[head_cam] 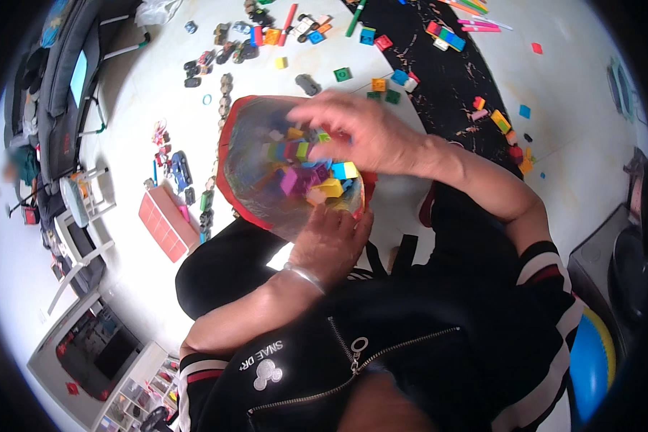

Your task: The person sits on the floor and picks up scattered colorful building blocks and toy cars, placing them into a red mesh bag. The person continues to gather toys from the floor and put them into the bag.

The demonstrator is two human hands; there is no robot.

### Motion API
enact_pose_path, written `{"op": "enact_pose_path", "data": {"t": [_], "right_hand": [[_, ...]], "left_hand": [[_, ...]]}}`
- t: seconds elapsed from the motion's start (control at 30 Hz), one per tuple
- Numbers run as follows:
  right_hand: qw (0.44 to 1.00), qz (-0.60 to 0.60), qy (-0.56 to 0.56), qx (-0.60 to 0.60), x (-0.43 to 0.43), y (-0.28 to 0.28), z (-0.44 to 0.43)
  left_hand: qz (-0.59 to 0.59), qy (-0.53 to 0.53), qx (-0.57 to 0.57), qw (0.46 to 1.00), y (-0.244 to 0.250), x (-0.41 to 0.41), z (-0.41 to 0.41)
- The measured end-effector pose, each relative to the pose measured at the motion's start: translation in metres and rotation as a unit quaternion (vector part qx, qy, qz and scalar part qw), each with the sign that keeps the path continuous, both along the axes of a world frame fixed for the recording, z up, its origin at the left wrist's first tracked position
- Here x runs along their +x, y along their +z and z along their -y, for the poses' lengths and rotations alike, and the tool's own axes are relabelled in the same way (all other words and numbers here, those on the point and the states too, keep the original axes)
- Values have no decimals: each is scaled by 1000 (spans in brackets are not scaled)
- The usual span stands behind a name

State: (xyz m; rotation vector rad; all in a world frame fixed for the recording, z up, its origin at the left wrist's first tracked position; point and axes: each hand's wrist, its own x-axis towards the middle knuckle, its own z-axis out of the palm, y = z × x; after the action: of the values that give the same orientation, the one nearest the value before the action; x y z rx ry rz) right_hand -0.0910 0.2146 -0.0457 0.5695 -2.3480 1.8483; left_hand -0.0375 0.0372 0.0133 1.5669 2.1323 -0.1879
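Observation:
A clear plastic bag with red trim [243, 129] lies with its mouth toward my legs. Inside are colourful toy building blocks, among them a purple block [297, 181], a yellow block [329, 188] and a cyan-and-yellow piece [345, 170]. My left hand [329, 237], with a silver bracelet [306, 276] at the wrist, grips the near rim of the bag. Over the blocks hovers my right hand [367, 132], blurred, its thumb and fingers apart. Nothing plainly shows in its grasp. Beside its thumb is a joined row of blocks [289, 152].
Toy cars [237, 51] and loose blocks [367, 35] scatter across the pale floor and a black strip [432, 70]. To the left are a pink box [167, 224], a blue toy car [180, 170] and a white chair [83, 216]. A blue ball [588, 362] sits at lower right.

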Motion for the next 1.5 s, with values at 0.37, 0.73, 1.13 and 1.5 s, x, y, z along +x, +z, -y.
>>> {"op": "enact_pose_path", "data": {"t": [0.37,0.73,1.13,1.5], "right_hand": [[864,226,-189,408,-6,-201,-94],[859,155,-186,451,34,-238,-115],[869,282,-335,229,29,-242,-123],[761,433,-336,-348,21,-231,-135]], "left_hand": [[-34,-1,60,998,-1,0,2],[-6,-15,7,1000,-1,-1,3],[-20,-19,-1,1000,-1,0,1],[-24,-33,2,999,-1,-1,2]]}}
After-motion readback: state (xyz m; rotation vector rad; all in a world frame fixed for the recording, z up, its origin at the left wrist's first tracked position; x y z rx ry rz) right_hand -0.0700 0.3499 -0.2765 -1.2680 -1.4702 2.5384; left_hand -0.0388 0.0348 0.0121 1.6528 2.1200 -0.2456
